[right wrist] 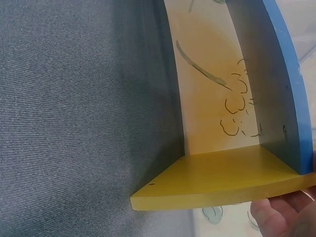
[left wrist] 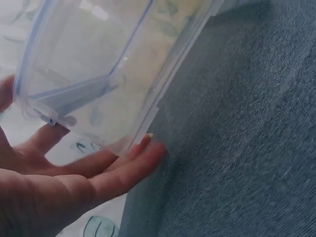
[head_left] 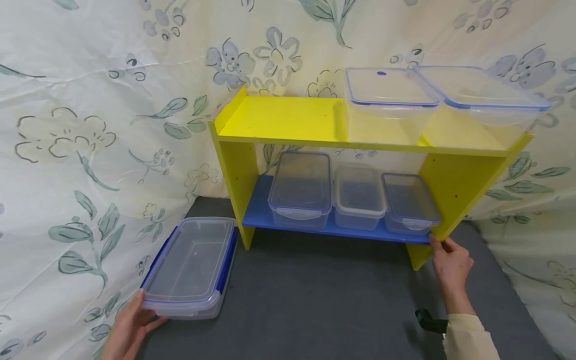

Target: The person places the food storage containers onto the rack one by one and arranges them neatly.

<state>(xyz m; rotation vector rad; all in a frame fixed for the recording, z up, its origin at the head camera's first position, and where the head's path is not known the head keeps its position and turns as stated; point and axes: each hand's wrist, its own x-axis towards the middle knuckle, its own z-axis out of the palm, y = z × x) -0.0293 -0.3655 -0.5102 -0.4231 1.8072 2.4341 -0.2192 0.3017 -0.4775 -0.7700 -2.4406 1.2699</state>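
Note:
At the lower left, my left hand (head_left: 130, 322) holds the near left corner of a clear plastic food container (head_left: 189, 265) with blue side clips. The thumb lies by the lid's edge and the fingers reach under the base in the left wrist view. The container is beside the left end of a yellow and blue shelf rack (head_left: 288, 117). Over on the right, my right hand (head_left: 452, 262) grips the rack's right side panel, close to the end of the blue lower board (head_left: 315, 231). Part of that hand is cut off in the right wrist view.
Three lidded containers, a large one (head_left: 301, 187), a middle one (head_left: 360, 195) and a small one (head_left: 411, 202), stand on the blue board. Two more, a left one (head_left: 391, 90) and a right one (head_left: 486, 90), sit on top. Flowered cloth (head_left: 112, 100) hangs behind the dark grey table (head_left: 315, 300).

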